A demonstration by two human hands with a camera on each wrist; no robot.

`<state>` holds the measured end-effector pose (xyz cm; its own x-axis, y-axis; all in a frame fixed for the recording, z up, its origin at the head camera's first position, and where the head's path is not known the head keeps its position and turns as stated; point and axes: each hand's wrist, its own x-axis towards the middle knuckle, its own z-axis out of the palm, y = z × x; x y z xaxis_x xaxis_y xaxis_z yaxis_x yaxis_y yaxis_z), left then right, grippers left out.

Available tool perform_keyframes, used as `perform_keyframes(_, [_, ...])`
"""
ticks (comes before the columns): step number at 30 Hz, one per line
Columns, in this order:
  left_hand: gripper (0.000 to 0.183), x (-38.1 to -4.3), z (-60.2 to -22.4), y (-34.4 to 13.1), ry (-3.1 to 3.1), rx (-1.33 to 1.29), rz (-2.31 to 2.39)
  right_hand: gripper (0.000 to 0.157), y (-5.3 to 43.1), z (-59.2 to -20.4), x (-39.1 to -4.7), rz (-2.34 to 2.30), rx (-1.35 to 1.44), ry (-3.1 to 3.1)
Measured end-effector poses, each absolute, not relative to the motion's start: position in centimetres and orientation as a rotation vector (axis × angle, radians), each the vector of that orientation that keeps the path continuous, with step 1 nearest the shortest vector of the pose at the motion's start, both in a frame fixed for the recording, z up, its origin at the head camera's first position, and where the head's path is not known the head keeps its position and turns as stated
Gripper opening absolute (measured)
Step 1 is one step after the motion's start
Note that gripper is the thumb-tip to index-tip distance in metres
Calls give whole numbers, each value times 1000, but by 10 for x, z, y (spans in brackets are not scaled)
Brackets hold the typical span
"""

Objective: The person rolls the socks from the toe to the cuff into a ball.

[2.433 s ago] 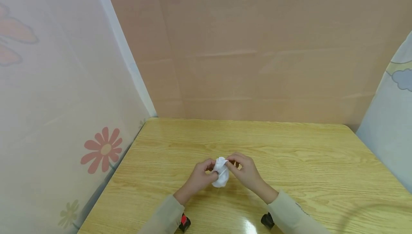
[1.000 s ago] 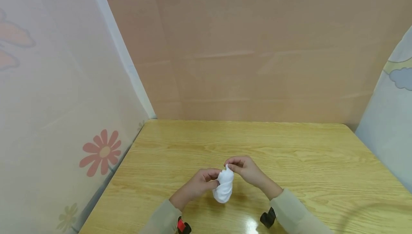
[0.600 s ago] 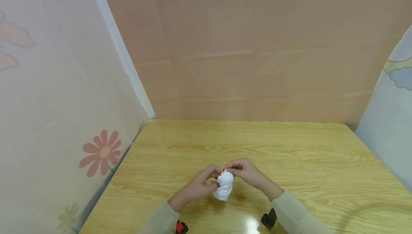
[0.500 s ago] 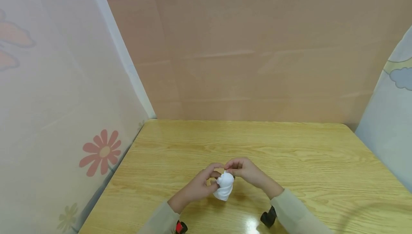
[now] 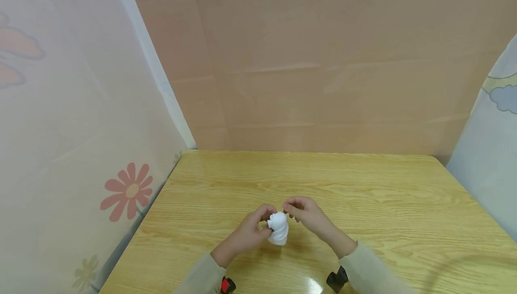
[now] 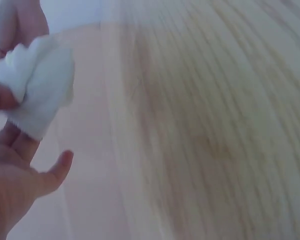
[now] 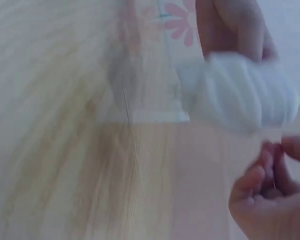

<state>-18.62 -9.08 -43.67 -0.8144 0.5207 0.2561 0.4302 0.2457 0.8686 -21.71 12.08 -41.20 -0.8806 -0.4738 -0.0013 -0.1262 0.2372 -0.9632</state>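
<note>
A bunched white cloth [image 5: 278,229] with twisted folds is held above the table. My left hand [image 5: 250,231] pinches it from the left, thumb in front and fingers behind. In the left wrist view the cloth [image 6: 47,82] shows a finely jagged lower edge, and the little finger sticks out. My right hand [image 5: 308,215] is just to the right of the cloth's top, thumb and index fingertips together. In the right wrist view the cloth [image 7: 240,95] lies just above those right fingertips [image 7: 277,147], with a narrow gap and nothing visible pinched between them.
The wood-grain table [image 5: 343,182] spreads under both hands. A plain tan sheet [image 5: 303,60] hangs behind it. A pale curtain with flowers [image 5: 81,105] borders the left, another printed curtain [image 5: 484,159] the right. Black wrist devices [image 5: 337,279] show by the sleeves.
The cloth has come down slightly from its first place, and its folds have turned into a shorter bundle. My right fingertips, earlier pinching its upper tip, are now just off it.
</note>
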Motion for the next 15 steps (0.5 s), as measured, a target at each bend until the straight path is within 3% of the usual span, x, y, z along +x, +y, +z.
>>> perform_keyframes(5, [34,-188,-441,-91,2465,722,1810,27,108,-413,-198,-1691,-493,2454])
perform_keyframes(15, [32,-187,-450,-82,2632,703,1879,22,100,-411,-188,-1755,-425,2517])
